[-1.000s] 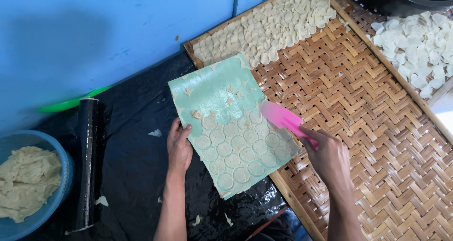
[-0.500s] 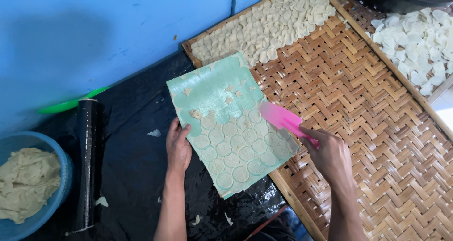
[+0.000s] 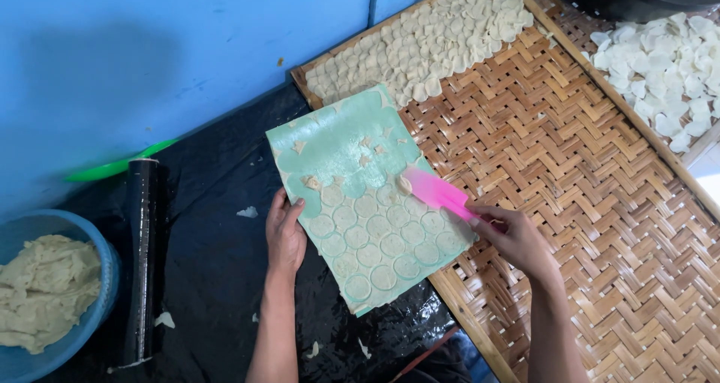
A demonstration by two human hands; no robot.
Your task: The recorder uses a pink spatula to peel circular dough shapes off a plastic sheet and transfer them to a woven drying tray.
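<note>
The green sheet [image 3: 360, 203] lies in the middle of the frame, half on the black plastic [image 3: 202, 240] and half over the edge of the woven bamboo tray [image 3: 570, 173]. Its long axis runs from the upper left toward the lower right, steeply, with the far short end pointing up at the pile of dough rounds [image 3: 427, 45] already laid on the tray. The upper part of the sheet is mostly bare, with a few scraps; the lower part carries rows of cut dough discs [image 3: 375, 240].

The step in hand looks like lifting discs off the sheet, row by row, from the far end downward. The pink scraper [image 3: 439, 193] lies flat on the sheet at the boundary between bare and filled parts, its blade pointing to the upper left, its handle toward the lower right. The right hand [image 3: 514, 237] is closed round that handle in a pinch. The left hand [image 3: 285, 229] rests flat on the sheet's left edge, fingers together, pressing it down.

By my reading, the next move calls for a shallow blade angle under the nearest disc and steady pressure on the sheet so that it does not slide.

Further out: a black roller [image 3: 141, 255] at the left, a blue bowl [image 3: 90, 330] of dough at lower left, and a second tray of pale white rounds [image 3: 660, 60] at upper right.
</note>
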